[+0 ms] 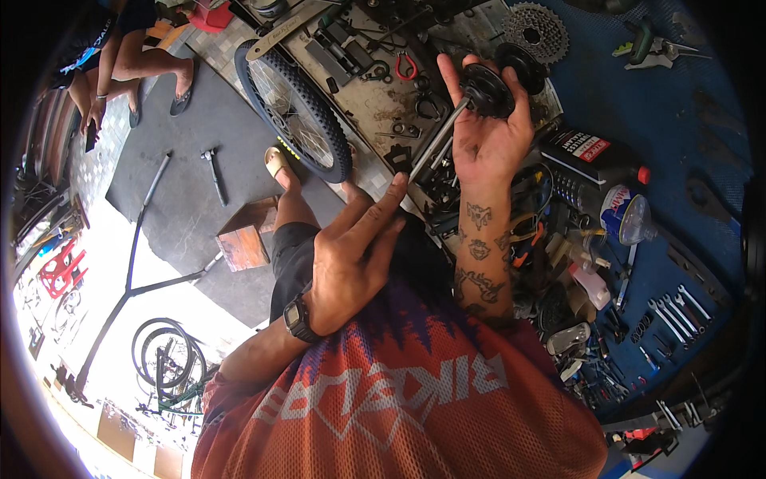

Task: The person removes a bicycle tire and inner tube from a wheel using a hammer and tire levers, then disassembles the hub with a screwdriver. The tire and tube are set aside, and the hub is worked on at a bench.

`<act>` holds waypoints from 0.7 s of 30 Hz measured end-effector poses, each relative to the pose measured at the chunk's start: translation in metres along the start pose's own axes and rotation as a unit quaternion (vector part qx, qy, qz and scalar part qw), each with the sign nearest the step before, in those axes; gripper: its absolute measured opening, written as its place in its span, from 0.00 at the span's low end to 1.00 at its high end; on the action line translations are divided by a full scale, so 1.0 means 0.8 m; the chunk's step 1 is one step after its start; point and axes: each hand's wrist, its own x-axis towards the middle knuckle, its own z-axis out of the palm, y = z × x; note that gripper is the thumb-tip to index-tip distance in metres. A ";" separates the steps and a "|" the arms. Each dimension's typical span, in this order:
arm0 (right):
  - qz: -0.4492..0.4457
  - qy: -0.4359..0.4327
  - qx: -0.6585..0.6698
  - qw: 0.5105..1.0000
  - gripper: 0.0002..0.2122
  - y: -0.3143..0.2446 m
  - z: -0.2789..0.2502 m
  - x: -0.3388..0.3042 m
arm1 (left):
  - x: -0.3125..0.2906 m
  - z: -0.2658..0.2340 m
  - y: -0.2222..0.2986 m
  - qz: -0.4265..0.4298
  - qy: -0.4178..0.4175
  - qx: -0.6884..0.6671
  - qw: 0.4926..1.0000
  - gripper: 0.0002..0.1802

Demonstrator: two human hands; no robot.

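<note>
Orange-red jersey [399,435], black wristwatch [298,318], tattooed right forearm [482,249], shorts [292,249] seemingly black.

Bicycle workshop: wheel [298,113], cassette [535,33], wrenches [677,313]

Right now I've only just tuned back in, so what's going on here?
The person's right hand is palm up, holding a black spool-shaped part, apparently a wheel hub, with a silver rod slanting from it. The left hand has its fingers at the rod's lower end; whether they grip it isn't clear. A bicycle wheel is ahead to the left, and a sprocket cassette lies beyond the right hand.
</note>
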 end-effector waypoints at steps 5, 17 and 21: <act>-0.032 0.032 -0.005 0.999 0.10 0.011 0.008 -0.005 | -0.001 0.004 0.001 -0.023 0.001 0.001 1.000 0.34; -0.005 0.090 0.057 0.994 0.17 0.030 0.029 -0.020 | 0.006 0.011 -0.012 -0.014 0.045 0.045 0.998 0.33; 0.041 0.074 -0.002 0.996 0.19 0.015 0.031 -0.014 | 0.016 -0.023 -0.013 0.011 0.023 -0.035 0.999 0.33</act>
